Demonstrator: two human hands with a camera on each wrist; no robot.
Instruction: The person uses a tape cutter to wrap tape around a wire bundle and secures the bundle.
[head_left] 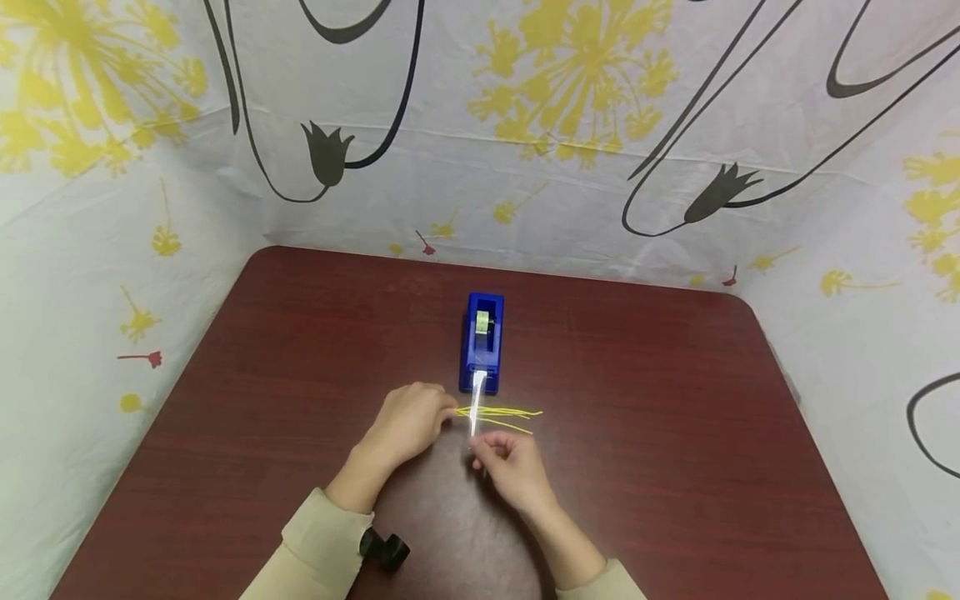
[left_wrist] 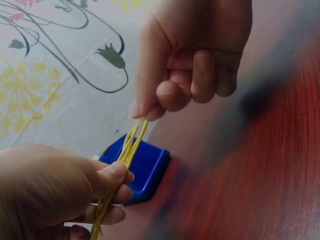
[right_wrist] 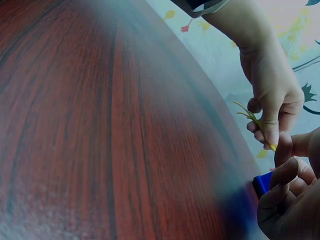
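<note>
A bundle of thin yellow strands (head_left: 513, 412) lies crosswise over the middle of the table. My left hand (head_left: 414, 419) pinches its left end; in the left wrist view its thumb (left_wrist: 116, 170) presses the strands against the fingers. Beyond the bundle stands a blue tape dispenser (head_left: 471, 354) with a tape roll (head_left: 482, 322) in it. A clear strip of tape (head_left: 476, 400) runs from the dispenser's front edge towards me, across the strands. Its near end is pinched between thumb and forefinger of my right hand (head_left: 517, 473), whose other fingers are curled.
The dark red-brown wooden table (head_left: 660, 400) has rounded far corners. White patterned cloth (head_left: 420, 192) hangs behind it and along both sides. A black strap device (head_left: 385, 550) sits on the left wrist, by the beige sleeve (head_left: 318, 542).
</note>
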